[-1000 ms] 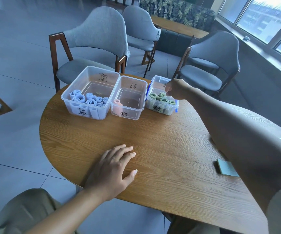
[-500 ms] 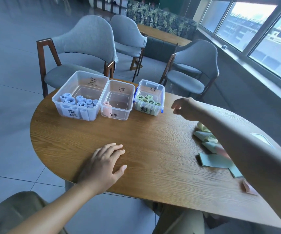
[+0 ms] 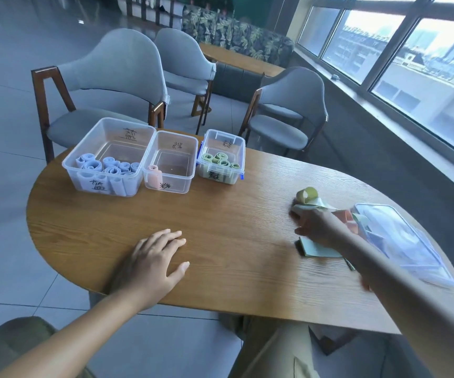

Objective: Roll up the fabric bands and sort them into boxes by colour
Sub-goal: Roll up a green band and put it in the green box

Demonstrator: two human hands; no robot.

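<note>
Fingers (image 3: 299, 231) of right hand (image 3: 317, 227) curl into loose bands (image 3: 309, 199) on worktop (image 3: 234, 222), grip blurred, cannot tell what they pinch | left hand (image 3: 152, 261) flat, fingers spread | bands look light, limp, slippery: pinch one end | green box (image 3: 221, 156) far side, beside pink and blue boxes.

wooden table (image 3: 220, 241) | three grey chairs (image 3: 116, 77) | windows (image 3: 411, 50)

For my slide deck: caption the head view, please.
Right hand reaches the loose fabric bands while left hand rests flat on the wooden table.
</note>
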